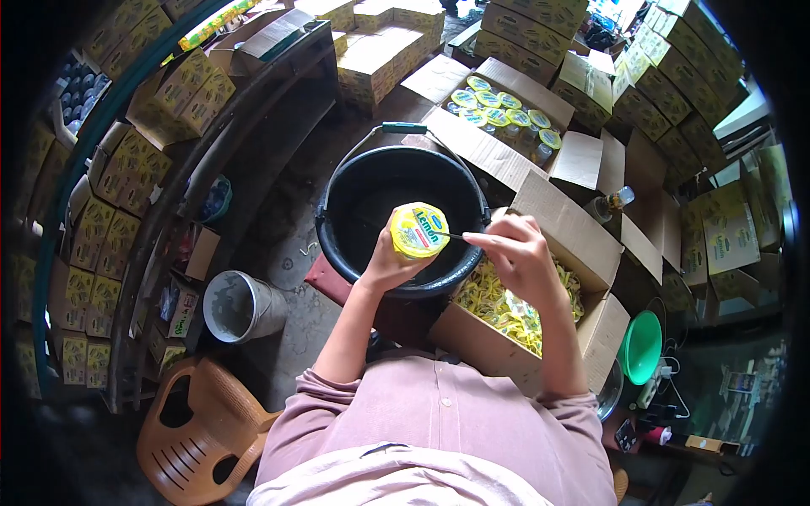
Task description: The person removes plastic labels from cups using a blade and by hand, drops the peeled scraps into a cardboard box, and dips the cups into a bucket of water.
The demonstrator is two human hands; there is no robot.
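My left hand is wrapped round a cup with a yellow lemon-print lid, held tilted so that its top faces me. In my right hand I pinch a thin dark stick-like tool; its tip meets the edge of the lid, and its exact kind is too small to tell. Below the cup stands a large black bucket with a raised handle. Beneath my right forearm, an open carton holds a heap of yellow printed wrappers or lids.
Another open carton with several lidded cups stands beyond the bucket. A jar lies at the right. Stacked yellow boxes line the back. On the left are a grey bucket and a brown chair; a green bowl sits right.
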